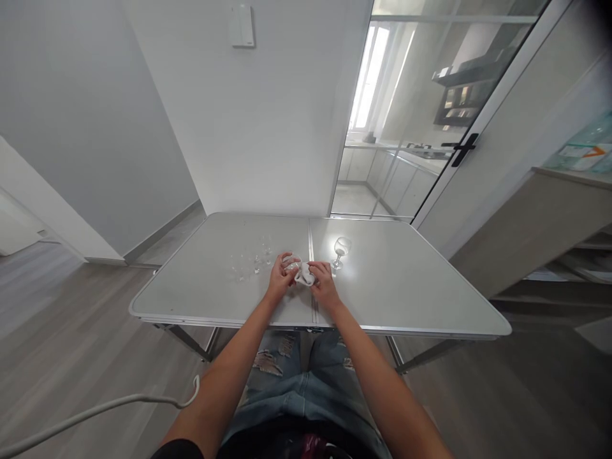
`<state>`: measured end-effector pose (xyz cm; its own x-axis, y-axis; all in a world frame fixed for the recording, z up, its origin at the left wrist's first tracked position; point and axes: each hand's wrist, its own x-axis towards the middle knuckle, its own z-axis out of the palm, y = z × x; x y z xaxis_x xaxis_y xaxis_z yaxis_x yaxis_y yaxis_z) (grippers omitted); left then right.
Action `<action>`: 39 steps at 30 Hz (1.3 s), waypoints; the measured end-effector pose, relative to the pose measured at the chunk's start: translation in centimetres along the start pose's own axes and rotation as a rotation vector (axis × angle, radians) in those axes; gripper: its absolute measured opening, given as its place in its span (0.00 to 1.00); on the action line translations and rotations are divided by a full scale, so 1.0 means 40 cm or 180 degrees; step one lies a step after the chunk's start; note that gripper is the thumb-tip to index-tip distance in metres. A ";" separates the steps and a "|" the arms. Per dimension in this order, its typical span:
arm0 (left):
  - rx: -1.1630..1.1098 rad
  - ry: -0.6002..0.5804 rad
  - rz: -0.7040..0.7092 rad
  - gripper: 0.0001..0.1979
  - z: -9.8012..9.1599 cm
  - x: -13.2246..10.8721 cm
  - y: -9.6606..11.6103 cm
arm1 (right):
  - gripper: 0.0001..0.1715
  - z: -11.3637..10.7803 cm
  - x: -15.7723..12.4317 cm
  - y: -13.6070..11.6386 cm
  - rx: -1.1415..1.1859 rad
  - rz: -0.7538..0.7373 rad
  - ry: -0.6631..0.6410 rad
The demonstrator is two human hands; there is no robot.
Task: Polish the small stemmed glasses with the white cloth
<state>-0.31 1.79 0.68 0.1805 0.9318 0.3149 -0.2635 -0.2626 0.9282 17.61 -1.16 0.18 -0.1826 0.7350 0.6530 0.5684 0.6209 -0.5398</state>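
My left hand (283,275) is closed around a clear stemmed glass (292,260), tilted on its side above the table. My right hand (324,280) grips a white cloth (305,275), pressed against the end of that glass. The cloth and fingers hide part of the glass. Just right of my right hand, another stemmed glass (341,250) stands upright. On the left half of the table, several clear glasses (258,261) stand in a group near my left hand; their outlines are faint.
The pale folding table (406,287) has a metal rim and a centre seam. A white wall (268,127) rises behind it. A glass door (406,115) with a black handle is at the back right, shelving (549,223) at the far right. A white cable (119,401) hangs at lower left.
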 end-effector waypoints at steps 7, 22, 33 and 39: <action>-0.0023 0.0287 0.0144 0.33 0.003 0.001 0.005 | 0.31 0.008 -0.006 0.004 -0.0164 0.0151 -0.0033; -0.0039 0.0021 0.0024 0.34 0.011 0.000 0.006 | 0.29 0.000 -0.008 0.002 -0.0150 0.0173 0.0103; -0.0034 -0.0059 -0.0098 0.34 0.008 0.004 -0.005 | 0.25 0.003 -0.011 -0.010 -0.0306 -0.0049 0.0075; -0.0015 -0.0030 -0.0060 0.34 0.008 -0.001 0.000 | 0.17 0.005 -0.008 -0.006 -0.0491 0.0390 -0.0046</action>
<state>-0.02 1.67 0.72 0.1946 0.9342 0.2991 -0.2645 -0.2437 0.9331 17.37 -1.47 -0.03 -0.1154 0.8070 0.5792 0.7031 0.4782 -0.5262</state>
